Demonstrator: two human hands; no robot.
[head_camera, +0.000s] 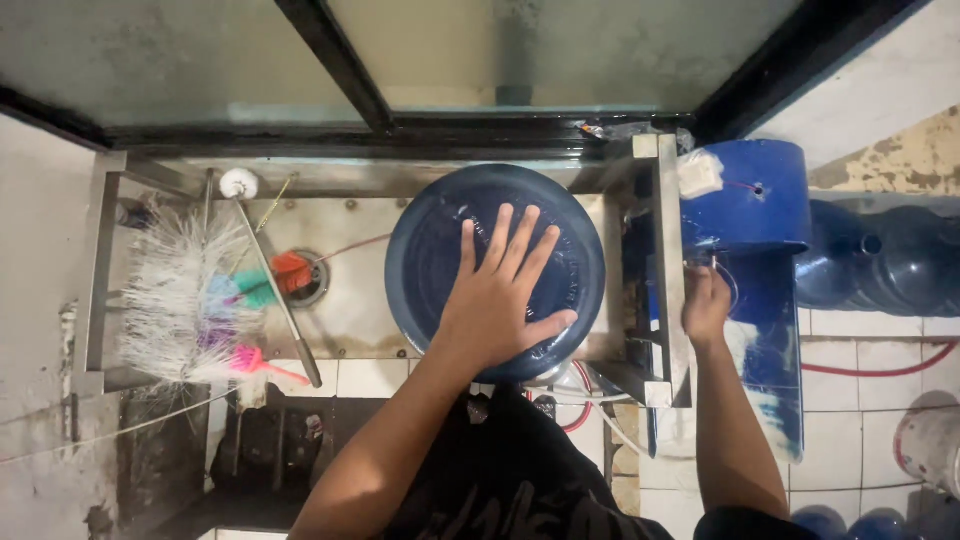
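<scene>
Left hand (497, 290) flat, fingers spread, palm pressing on the upturned base of the blue water jug (440, 250), which stands in the steel sink (350, 310). Bottle brushes (190, 290) lie left of it. Right hand (706, 305) curled shut at the blue machine (760, 290), grip unclear.

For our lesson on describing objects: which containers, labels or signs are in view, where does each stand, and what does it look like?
Water jug: upturned in the steel sink, round, dark blue, left hand flat on it.
More jugs: far right, dark blue.
Pad: on the blue box, pale, squarish.
</scene>
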